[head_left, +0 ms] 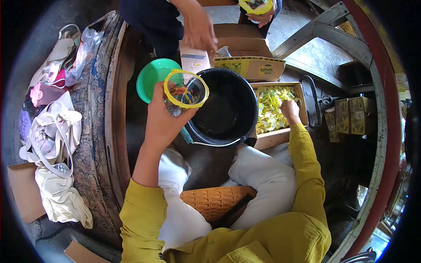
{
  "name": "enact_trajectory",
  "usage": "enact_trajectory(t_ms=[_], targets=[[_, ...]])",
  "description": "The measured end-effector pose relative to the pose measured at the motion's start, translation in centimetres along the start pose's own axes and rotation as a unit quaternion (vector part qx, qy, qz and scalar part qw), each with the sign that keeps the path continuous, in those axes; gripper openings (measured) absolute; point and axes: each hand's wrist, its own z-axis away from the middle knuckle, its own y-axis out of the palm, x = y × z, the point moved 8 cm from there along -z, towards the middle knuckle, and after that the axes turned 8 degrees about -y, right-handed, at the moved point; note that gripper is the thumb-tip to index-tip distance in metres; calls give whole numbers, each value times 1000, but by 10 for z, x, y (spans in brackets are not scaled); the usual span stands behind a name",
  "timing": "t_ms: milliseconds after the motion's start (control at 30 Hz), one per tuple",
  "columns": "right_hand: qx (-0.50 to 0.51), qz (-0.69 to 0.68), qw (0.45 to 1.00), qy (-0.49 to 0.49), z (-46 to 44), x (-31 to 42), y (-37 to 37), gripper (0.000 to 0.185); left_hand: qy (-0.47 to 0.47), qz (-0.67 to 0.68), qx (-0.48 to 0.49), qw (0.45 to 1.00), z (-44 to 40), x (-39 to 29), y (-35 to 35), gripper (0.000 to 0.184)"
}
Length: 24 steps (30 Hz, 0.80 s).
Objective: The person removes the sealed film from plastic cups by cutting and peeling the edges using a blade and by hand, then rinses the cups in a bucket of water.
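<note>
My left hand (163,116) is wrapped around a clear jar (176,109) with a yellow rim, tilted so its mouth faces me. A few small colourful pieces show inside it. The jar is held over the left edge of a black bucket (223,105). My right hand (290,111) reaches into a cardboard box (276,139) of small yellow-wrapped pieces (271,105). Its fingers are closed and touch the pile; whether a piece is between them is hidden.
Behind the bucket is a green basin (149,79). Across from me, another person's hand (199,28) hovers over a carton flap; their other hand (264,16) holds a similar yellow-rimmed jar (255,6). Bags (57,127) lie on the patterned seat at left. Small yellow boxes (360,115) stand at right.
</note>
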Motion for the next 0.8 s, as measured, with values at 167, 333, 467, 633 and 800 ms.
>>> enact_trajectory(t_ms=[167,333,467,633,800], targets=[[-153,14,987,-47,-13,13,-55,26,-25,5,-7,1000,0,1,-1,58],[-163,31,977,-131,-2,123,-131,39,-3,6,-17,1000,2,-3,-7,55],[-23,43,938,-344,-8,228,-72,41,-13,41,-25,999,2,6,-11,53],[36,110,869,-480,-31,299,43,27,-8,17,-24,1000,-2,9,-14,56],[-2,-38,883,-468,-66,319,102,18,-51,18,-23,998,-6,15,-15,56]])
